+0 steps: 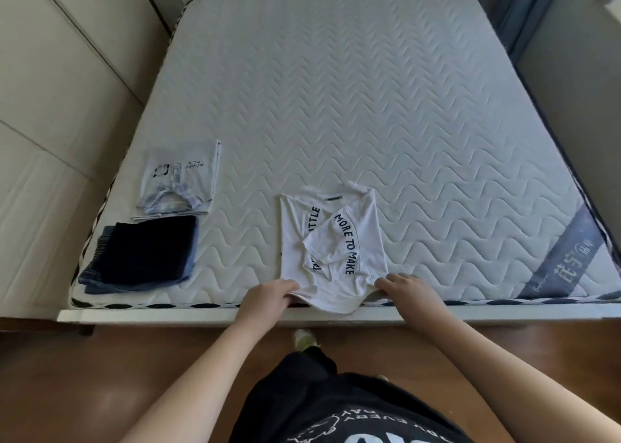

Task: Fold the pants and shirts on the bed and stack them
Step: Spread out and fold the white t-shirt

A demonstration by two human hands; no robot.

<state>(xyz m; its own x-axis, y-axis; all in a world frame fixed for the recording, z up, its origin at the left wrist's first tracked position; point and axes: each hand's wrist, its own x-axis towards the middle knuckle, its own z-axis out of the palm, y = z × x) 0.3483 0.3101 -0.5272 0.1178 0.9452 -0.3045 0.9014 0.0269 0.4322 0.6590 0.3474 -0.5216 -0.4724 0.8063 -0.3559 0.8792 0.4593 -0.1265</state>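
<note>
White quilted mattress [369,89], brown wood floor [84,375], pale wall panels [50,89].

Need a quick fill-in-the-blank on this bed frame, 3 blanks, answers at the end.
1. Both hands, the left hand and the right hand, hold the near hem of the ____ T-shirt with black lettering.
2. The dark folded pants lie ____ the camera than the folded pale shirt.
3. The lettered T-shirt's two sleeves are folded ____ over its body.

Missing words: white; nearer to; inward
</note>
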